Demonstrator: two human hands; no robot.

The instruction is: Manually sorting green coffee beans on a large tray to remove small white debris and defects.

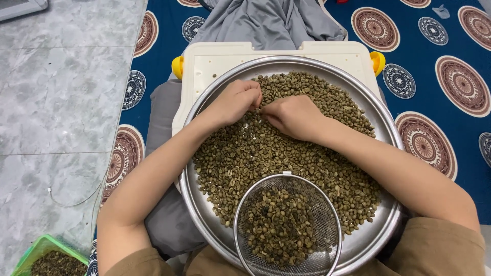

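1. Our left hand (236, 99) and right hand (294, 116) sit close together at the far side of the bean pile, fingers curled down into the green coffee beans (286, 153).
2. Left fingertips look pinched on a bean or two; the right is loosely cupped with its fingertips hidden, so we cannot tell what it grips.
3. The beans are spread across the big steel tray (204, 214), which rests on a white plastic stool (220, 59) over our lap.
4. The mesh sieve (287, 225) at the tray's near edge holds a smaller heap, darker and rougher-looking.
5. Progress, our read: some beans are already in the sieve, but most are still loose in the tray, so we judge most of the picking is left.
6. A green basket (43, 250) with more dark material sits on the floor at lower left.
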